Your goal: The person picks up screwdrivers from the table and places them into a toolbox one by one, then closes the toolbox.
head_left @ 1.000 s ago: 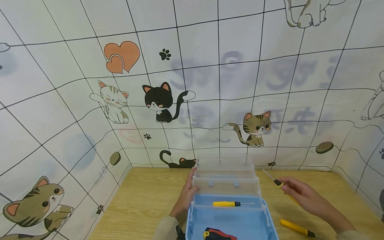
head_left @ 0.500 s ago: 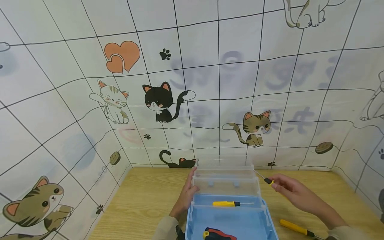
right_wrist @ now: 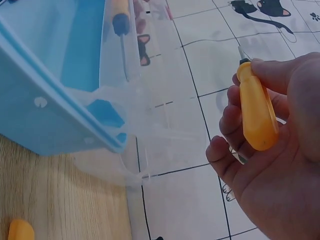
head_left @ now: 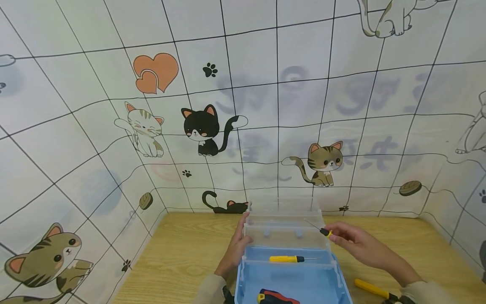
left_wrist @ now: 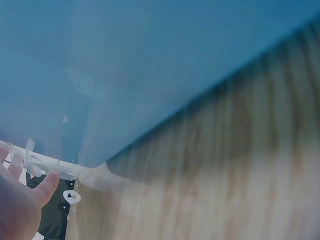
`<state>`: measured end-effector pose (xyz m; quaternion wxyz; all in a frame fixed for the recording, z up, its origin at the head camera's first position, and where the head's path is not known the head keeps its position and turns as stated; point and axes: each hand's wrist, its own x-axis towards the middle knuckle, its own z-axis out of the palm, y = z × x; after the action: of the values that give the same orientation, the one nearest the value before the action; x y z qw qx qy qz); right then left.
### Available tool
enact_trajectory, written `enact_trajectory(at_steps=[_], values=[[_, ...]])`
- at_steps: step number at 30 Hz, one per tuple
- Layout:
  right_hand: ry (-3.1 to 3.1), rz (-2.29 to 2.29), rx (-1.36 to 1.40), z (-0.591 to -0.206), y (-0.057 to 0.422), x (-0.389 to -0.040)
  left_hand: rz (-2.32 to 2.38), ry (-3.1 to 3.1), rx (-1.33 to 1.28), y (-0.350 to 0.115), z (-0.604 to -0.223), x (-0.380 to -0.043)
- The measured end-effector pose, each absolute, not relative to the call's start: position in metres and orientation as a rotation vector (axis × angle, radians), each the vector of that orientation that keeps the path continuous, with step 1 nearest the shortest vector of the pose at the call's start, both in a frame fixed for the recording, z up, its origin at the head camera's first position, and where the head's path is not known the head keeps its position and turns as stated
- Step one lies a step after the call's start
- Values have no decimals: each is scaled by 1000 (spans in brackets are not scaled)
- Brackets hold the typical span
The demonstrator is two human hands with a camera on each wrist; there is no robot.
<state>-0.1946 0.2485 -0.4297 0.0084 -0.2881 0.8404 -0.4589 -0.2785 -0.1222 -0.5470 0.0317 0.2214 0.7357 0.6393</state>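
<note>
A light blue toolbox (head_left: pixel 292 280) stands on the table with its clear plastic lid (head_left: pixel 282 236) raised. My left hand (head_left: pixel 233 251) holds the lid's left edge, the thumb in front and the fingers partly hidden behind it. In my right hand (head_left: pixel 360 245) a yellow-handled screwdriver (right_wrist: pixel 257 110) is pinched between thumb and fingers near its black collar. Its thin shaft points up and left, in front of the lid's right side in the head view. Another yellow screwdriver (head_left: pixel 286 259) lies in the box's rear section, and a red and black tool handle (head_left: pixel 277 297) lies toward the front.
To the right of the box, a yellow screwdriver (head_left: pixel 373 289) lies on the wooden table (head_left: pixel 182 249), partly hidden by a dark thing at the wrist. Behind the table hangs a white gridded sheet (head_left: pixel 258 105) printed with cats.
My right hand has moved left with the screwdriver, from beside the box to the lid's right edge. The left hand and the box stay where they were.
</note>
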Motion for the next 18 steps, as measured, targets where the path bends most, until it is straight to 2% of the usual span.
enact_trajectory(at_steps=[9, 18], values=[[2561, -1427, -1011, -433, 233, -199, 1986, 2250, 705, -122, -547, -277], [2516, -1385, -990, -433, 219, -203, 1988, 2245, 713, -123, -546, -278]])
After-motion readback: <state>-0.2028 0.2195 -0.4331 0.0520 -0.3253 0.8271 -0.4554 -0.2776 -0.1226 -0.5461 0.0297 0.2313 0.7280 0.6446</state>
